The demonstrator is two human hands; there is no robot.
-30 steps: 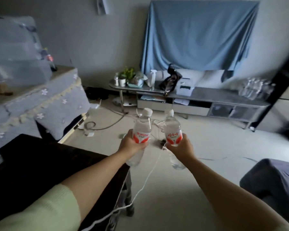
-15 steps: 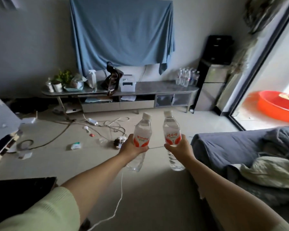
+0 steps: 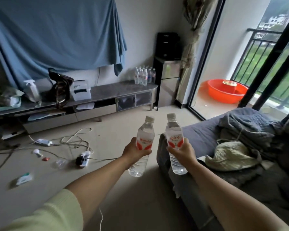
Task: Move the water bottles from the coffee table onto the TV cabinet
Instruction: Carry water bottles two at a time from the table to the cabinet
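My left hand (image 3: 133, 151) grips a clear water bottle (image 3: 144, 134) with a white cap and a red-and-white label, held upright in front of me. My right hand (image 3: 182, 153) grips a second, matching water bottle (image 3: 173, 130), also upright, a little to the right. Both are carried in the air above the floor. The long grey TV cabinet (image 3: 120, 90) stands against the far wall. A group of several water bottles (image 3: 144, 76) stands on its right end. The coffee table is out of view.
On the cabinet stand a spray bottle (image 3: 32, 90), a dark bag (image 3: 60, 87) and a white box (image 3: 80, 90). Cables and a power strip (image 3: 83, 158) lie on the floor at left. A grey sofa with blankets (image 3: 240, 144) is at right, and an open balcony door beyond it.
The view has swung right and closer to the cabinet: the dark table dropped out of sight, the sofa and balcony came in. Both hands still hold their bottles upright.
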